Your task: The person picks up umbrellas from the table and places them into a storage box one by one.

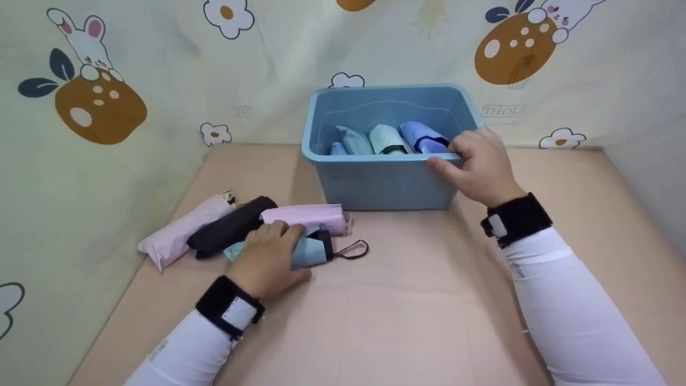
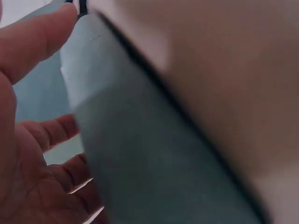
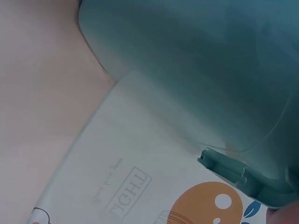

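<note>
My left hand [image 1: 268, 260] grips a light blue folded umbrella [image 1: 312, 251] lying on the table, thumb on its near side and fingers over its far side. The umbrella's black-edged end and dark wrist loop [image 1: 353, 250] point right. In the left wrist view its blue-grey cloth [image 2: 135, 144] fills the middle, the fingers passing partly behind it. Farther back, my right hand [image 1: 482, 169] holds the front right corner of a blue plastic bin [image 1: 386, 185], thumb outside the rim. The right wrist view shows the bin's outer wall [image 3: 196, 70], with only a bit of the hand at the lower right.
Beside the left hand lie a pink folded umbrella [image 1: 305, 215], a black one [image 1: 230, 228] and a pale pink one [image 1: 185, 230]. Inside the bin sit several rolled umbrellas, among them a mint one [image 1: 385, 138] and a blue one [image 1: 420, 133]. A printed cloth wall [image 1: 268, 107] stands behind.
</note>
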{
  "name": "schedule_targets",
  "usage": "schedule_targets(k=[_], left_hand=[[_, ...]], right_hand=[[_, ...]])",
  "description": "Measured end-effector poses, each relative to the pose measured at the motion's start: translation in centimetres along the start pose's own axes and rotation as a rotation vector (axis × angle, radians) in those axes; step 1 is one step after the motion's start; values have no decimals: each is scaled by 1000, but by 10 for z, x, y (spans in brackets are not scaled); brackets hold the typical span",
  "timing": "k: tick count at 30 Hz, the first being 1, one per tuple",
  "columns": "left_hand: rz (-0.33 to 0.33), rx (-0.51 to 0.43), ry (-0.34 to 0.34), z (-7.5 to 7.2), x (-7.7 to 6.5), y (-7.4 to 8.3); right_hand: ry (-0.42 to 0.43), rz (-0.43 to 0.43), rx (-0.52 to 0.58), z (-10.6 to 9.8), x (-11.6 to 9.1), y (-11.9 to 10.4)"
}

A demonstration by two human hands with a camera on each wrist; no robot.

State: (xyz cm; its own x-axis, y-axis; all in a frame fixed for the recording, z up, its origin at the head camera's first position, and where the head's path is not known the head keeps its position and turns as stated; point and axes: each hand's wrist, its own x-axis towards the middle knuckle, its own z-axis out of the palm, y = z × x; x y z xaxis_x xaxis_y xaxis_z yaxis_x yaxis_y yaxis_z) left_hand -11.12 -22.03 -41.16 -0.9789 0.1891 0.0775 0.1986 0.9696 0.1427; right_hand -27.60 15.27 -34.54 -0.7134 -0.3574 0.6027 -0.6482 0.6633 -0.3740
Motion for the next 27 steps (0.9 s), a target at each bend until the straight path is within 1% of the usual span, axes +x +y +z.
schedule_targets(k=[2,6,9,12,16,19,23,27], left_hand=[[-2,21,-2,6,1,1],[-1,53,36,14,4,3],[4,69,73,17,6,3],[6,66,90,17,7,4],[14,65,74,14,9,6],[19,86,49,12,10,7],[30,142,35,13,12,9],[51,183,38,15,11,10]], right_hand=[[1,6,5,1,0,0],[18,-9,4,3,0,0],[39,-27,-1,3,0,0],[56,-42,-3,5,0,2],[83,-86,-19,6,0,4],[101,-116,-31,6,-1,6],[106,-116,-21,7,-2,7],[111,-103,-11,8,-3,8]])
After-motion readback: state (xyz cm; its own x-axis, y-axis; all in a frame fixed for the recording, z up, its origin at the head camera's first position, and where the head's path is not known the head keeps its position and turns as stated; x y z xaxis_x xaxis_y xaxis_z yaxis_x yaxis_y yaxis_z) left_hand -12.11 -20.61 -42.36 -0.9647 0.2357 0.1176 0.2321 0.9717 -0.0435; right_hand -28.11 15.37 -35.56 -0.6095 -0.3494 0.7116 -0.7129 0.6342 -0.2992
